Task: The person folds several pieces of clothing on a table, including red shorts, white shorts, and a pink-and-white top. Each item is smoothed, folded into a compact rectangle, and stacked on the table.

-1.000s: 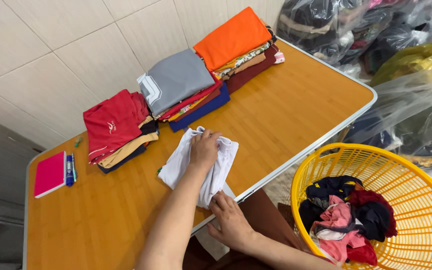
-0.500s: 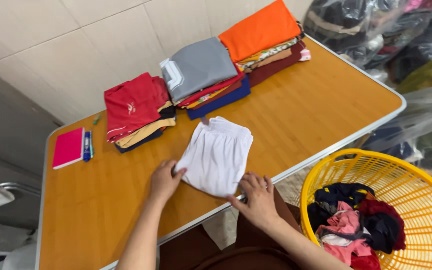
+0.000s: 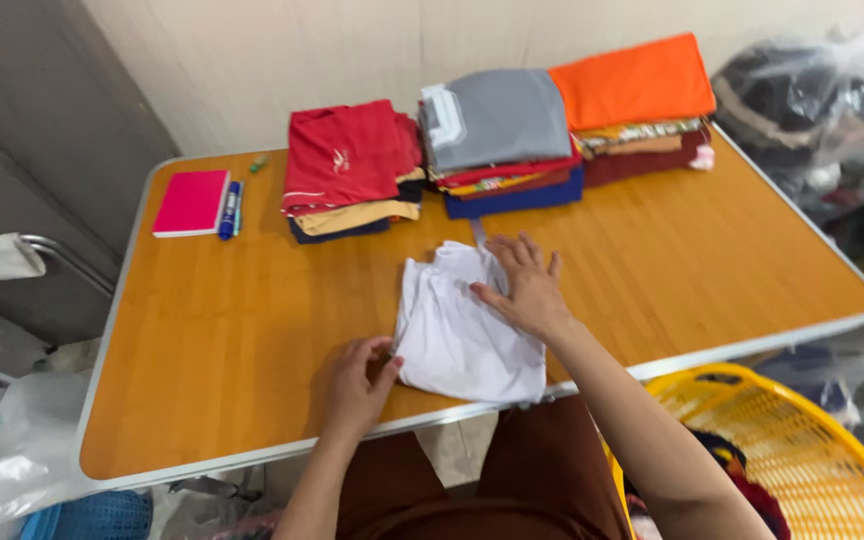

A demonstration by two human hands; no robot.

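Right now I have a white garment lying partly folded on the wooden surface, close to its near edge and square in front of me. My right hand is laid flat on the garment's upper right part, fingers spread and gripping nothing; I judge it presses the cloth down so the fold keeps its shape. My left hand is at the garment's lower left corner, fingers curled in a pinch on the cloth edge, which looks like a way to keep that corner taut and lined up.

Beyond the garment, along the far edge of the surface, stand three stacks of folded clothes. The red-topped stack is behind and left of the garment, the grey-topped stack straight behind it, and the orange-topped stack behind and to the right. They sit clear of the garment, which leaves me room to work.

Well to the left of the garment, near the far corner, a pink notebook lies flat with a blue pen just beside it. Off the surface, below and right of the garment, is a yellow basket with dark and red clothes inside.
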